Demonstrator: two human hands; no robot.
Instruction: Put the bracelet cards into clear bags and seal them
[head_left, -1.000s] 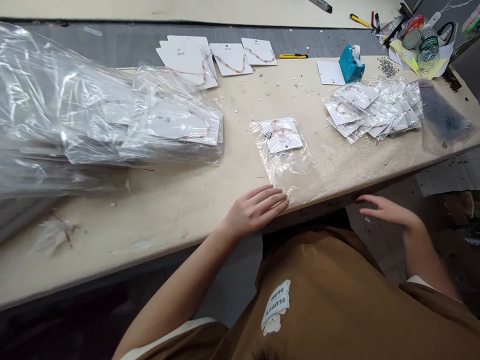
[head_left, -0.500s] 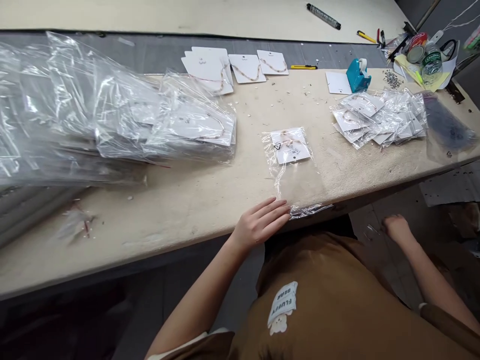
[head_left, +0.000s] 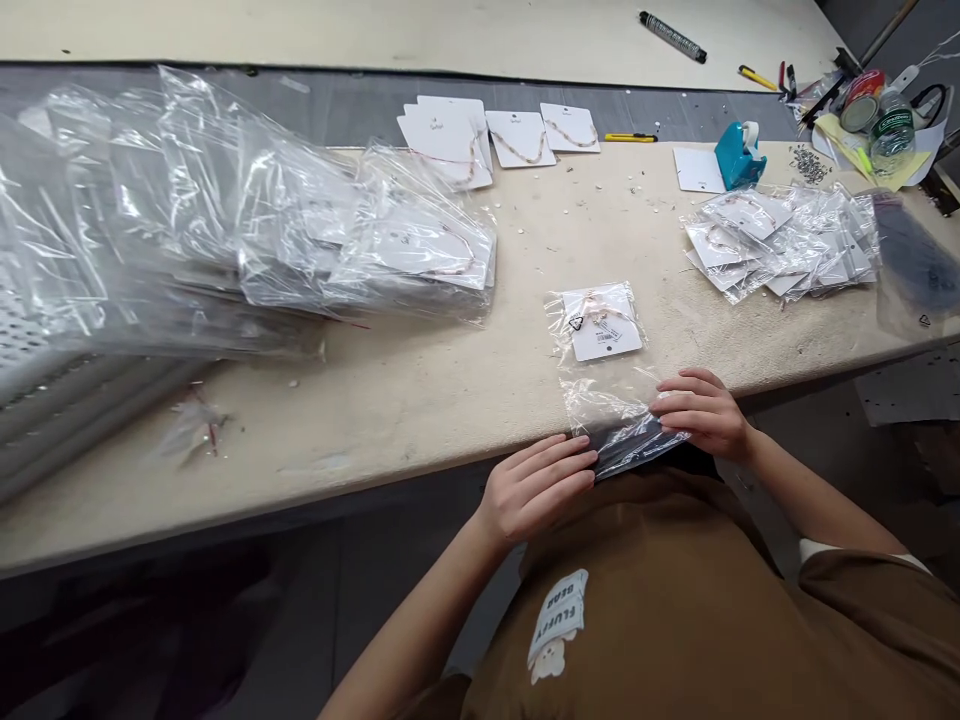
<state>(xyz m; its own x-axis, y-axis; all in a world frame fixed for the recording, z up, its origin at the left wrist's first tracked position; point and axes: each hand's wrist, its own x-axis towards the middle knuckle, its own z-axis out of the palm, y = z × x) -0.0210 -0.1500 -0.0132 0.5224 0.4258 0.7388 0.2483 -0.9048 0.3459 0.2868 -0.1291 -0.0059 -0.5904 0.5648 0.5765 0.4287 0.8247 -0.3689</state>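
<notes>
Clear bag: lies flat near the table's near edge, its lower part hanging past that edge toward the person; clear bag [head_left: 604, 385].
White card: inside the bag's far end, well in from the near edge — white card [head_left: 606, 345] with a beaded strand and a small printed label on it.
Left hand: left hand [head_left: 536, 490] at the bag's lower left corner, fingers straight and close together, tips on the plastic; the thumb is hidden, so I cannot tell whether it pinches.
Right hand: right hand [head_left: 705, 412] at the bag's right side, fingers slightly bent over the plastic; its thumb is hidden too, grip unclear.
Table, left end: large heap of plastic sleeves [head_left: 285, 220], a carded strand showing at its right end.
Table, far edge: necklace cards [head_left: 519, 138] side by side, then a yellow cutter [head_left: 631, 138].
Table, right end: pile of bagged cards [head_left: 814, 245], with a dark bag [head_left: 919, 255] just beside it and a teal tape dispenser [head_left: 739, 160] behind.
Far right corner: plastic bottle [head_left: 892, 135] beside a red can [head_left: 860, 105] — yellow paper under the bottle.
</notes>
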